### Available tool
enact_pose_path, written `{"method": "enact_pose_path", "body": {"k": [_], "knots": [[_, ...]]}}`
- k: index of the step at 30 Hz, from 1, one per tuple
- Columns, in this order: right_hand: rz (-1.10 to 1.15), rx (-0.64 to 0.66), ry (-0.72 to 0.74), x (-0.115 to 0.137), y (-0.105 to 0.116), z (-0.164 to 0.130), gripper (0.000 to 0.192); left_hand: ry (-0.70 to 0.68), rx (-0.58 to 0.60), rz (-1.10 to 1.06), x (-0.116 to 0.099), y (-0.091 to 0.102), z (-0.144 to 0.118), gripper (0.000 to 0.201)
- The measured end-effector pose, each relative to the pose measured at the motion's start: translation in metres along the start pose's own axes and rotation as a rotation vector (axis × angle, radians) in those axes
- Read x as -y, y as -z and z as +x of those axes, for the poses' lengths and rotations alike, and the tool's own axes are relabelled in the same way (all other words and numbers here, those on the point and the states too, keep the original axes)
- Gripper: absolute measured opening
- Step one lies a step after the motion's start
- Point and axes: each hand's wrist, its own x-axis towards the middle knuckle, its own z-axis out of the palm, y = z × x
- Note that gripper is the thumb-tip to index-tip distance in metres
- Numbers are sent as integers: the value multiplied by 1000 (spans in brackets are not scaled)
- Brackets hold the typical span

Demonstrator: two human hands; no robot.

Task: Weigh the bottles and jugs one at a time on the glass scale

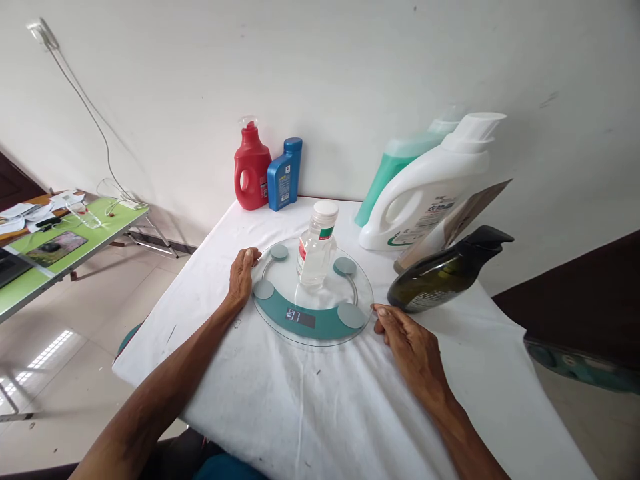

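A round glass scale (313,299) with a teal band and a small dark display lies on the white-covered table (350,407). A clear bottle (317,247) with a white cap and a red-green label stands upright on the scale's middle. My left hand (242,273) rests at the scale's left rim, fingers curled against its edge. At the right rim my right hand (406,339) lies on the cloth, its fingertips touching the glass edge. Neither hand holds the bottle.
A dark green bottle (445,275) stands just right of the scale. Behind it are a large white jug (425,190), a green jug (395,167) and a brown pouch (460,220). A red jug (251,170) and a blue can (284,173) stand by the wall. A green side table (60,250) is at the left.
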Motion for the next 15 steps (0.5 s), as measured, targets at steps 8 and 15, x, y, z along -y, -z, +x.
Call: {"method": "enact_pose_path", "body": {"k": [8, 15], "knots": [[-4, -11, 30, 0, 1, 1, 59, -9, 5, 10, 0, 0, -1, 73], [-2, -11, 29, 0, 1, 1, 60, -13, 4, 40, -3, 0, -2, 67]]}}
